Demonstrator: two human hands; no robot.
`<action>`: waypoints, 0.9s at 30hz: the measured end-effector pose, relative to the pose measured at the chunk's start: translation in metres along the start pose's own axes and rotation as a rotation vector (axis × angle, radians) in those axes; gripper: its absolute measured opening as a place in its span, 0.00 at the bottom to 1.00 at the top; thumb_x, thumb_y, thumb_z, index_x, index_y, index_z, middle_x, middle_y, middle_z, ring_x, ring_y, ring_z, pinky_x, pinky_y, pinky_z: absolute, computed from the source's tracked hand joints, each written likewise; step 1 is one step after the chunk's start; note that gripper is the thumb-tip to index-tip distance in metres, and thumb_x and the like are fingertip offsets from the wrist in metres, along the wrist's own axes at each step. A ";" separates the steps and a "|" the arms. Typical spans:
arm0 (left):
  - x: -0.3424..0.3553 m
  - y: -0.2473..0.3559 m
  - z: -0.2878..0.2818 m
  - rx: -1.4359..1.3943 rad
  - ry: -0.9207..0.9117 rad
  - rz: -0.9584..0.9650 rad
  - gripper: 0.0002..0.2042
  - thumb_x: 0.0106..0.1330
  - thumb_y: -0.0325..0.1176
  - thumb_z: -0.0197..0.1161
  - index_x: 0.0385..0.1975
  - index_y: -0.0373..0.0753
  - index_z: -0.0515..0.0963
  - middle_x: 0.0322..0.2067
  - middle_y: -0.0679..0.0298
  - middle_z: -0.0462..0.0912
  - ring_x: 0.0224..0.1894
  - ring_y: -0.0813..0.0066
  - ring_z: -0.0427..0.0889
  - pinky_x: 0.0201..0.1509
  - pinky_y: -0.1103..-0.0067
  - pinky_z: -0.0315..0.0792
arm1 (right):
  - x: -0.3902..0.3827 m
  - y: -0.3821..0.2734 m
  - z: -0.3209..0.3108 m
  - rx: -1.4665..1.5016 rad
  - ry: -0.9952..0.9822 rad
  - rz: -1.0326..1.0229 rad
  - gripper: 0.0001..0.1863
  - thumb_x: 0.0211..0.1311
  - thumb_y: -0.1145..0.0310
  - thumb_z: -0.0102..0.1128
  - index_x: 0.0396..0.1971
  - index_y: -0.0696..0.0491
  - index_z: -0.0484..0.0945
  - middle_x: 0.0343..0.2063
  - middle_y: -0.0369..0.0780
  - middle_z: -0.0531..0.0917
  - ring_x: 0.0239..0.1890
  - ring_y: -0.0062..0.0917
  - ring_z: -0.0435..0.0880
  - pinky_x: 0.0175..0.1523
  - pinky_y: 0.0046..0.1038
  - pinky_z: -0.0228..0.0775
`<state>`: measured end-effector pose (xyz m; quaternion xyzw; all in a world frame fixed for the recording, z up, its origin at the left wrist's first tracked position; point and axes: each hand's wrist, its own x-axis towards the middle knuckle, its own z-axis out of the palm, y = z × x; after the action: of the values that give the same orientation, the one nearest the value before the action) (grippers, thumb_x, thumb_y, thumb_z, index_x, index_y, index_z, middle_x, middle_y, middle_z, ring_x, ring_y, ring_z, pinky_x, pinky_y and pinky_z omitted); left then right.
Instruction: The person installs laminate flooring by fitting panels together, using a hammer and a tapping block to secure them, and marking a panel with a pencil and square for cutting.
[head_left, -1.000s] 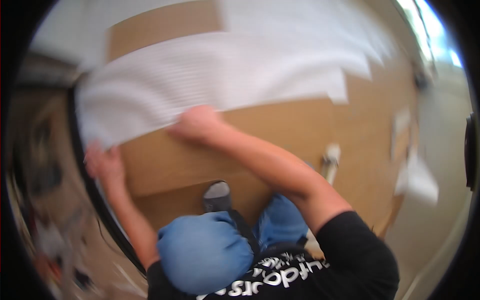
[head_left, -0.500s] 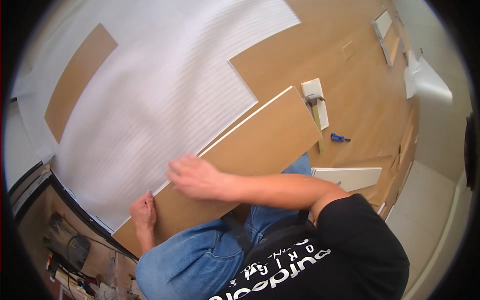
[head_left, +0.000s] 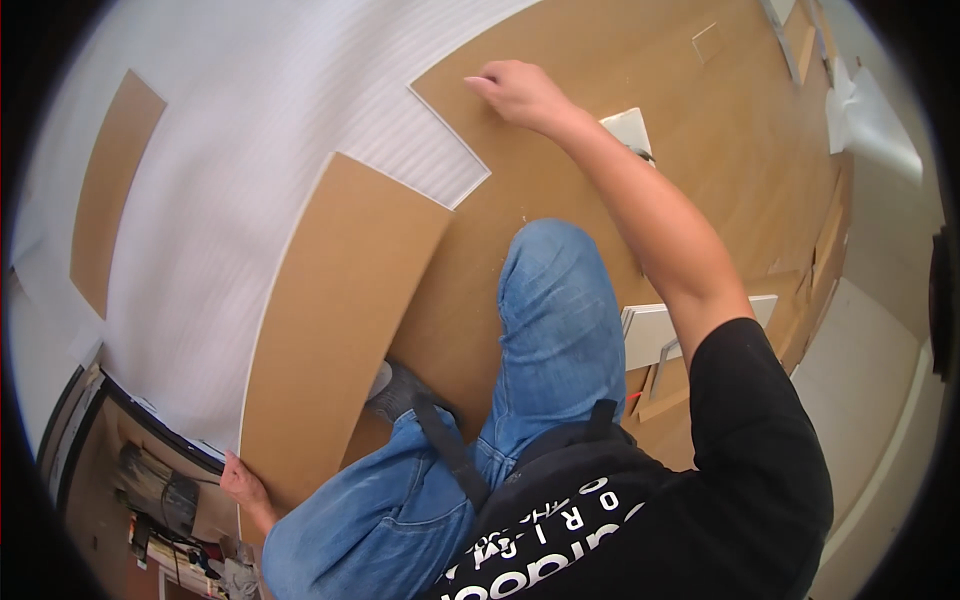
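One brown board [head_left: 345, 300] overlaps the white sheet's [head_left: 235, 150] edge. Left hand [head_left: 245, 487]: on board edge; cannot tell finger closure. Right hand [head_left: 515, 92]: fingers curled together, near sheet's inner corner.

This view is taken from the head of the person, by the left one of two fisheye cameras that are worn side by side. It looks steeply down, over the black shirt [head_left: 765, 430] and the jeans [head_left: 560, 320], which are quite near to the lens and occupy much of the lower part. The brown surface [head_left: 740, 190] lies farther below. Both hands come inside the view: the left hand [head_left: 245, 487] at lower left, the right hand [head_left: 520, 92] near the top. Straight edges bend toward the dark round rim (the picture itself is upright, not mirrored).
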<state>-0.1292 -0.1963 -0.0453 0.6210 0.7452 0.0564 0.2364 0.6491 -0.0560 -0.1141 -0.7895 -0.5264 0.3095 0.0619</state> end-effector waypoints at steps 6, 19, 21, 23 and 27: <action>-0.021 -0.018 0.010 -0.042 0.091 -0.037 0.27 0.82 0.44 0.51 0.23 0.26 0.77 0.13 0.62 0.71 0.20 0.75 0.62 0.25 0.69 0.62 | 0.046 -0.056 0.013 -0.023 -0.089 0.191 0.31 0.67 0.38 0.60 0.26 0.56 0.83 0.23 0.40 0.85 0.28 0.28 0.84 0.38 0.34 0.78; -0.033 -0.024 0.029 -0.007 0.035 -0.137 0.29 0.81 0.46 0.53 0.18 0.29 0.67 0.13 0.66 0.59 0.20 0.76 0.56 0.24 0.67 0.53 | 0.074 -0.061 0.006 -0.002 -0.332 0.132 0.28 0.53 0.45 0.78 0.19 0.58 0.81 0.21 0.41 0.86 0.20 0.25 0.83 0.33 0.29 0.78; -0.035 -0.026 0.028 0.003 0.027 -0.149 0.29 0.81 0.46 0.53 0.18 0.29 0.67 0.13 0.65 0.59 0.20 0.76 0.56 0.24 0.67 0.54 | 0.084 -0.067 0.007 0.049 -0.336 0.172 0.29 0.51 0.44 0.78 0.20 0.58 0.82 0.21 0.40 0.86 0.20 0.25 0.83 0.33 0.29 0.78; -0.039 -0.025 0.030 0.009 0.015 -0.159 0.29 0.81 0.46 0.53 0.18 0.29 0.68 0.13 0.65 0.59 0.20 0.76 0.56 0.24 0.67 0.54 | 0.081 -0.070 0.009 0.021 -0.370 0.165 0.27 0.60 0.44 0.71 0.22 0.58 0.82 0.23 0.39 0.87 0.22 0.24 0.83 0.33 0.28 0.78; -0.047 -0.016 0.041 -0.052 0.024 -0.150 0.28 0.81 0.46 0.53 0.20 0.28 0.70 0.14 0.65 0.60 0.21 0.77 0.58 0.25 0.69 0.56 | 0.044 -0.057 0.029 0.623 -0.042 0.214 0.25 0.75 0.48 0.52 0.33 0.57 0.82 0.28 0.37 0.86 0.27 0.21 0.82 0.36 0.28 0.76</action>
<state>-0.1208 -0.2533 -0.0738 0.5563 0.7907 0.0653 0.2471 0.5994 0.0008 -0.1316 -0.7769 -0.3216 0.4766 0.2567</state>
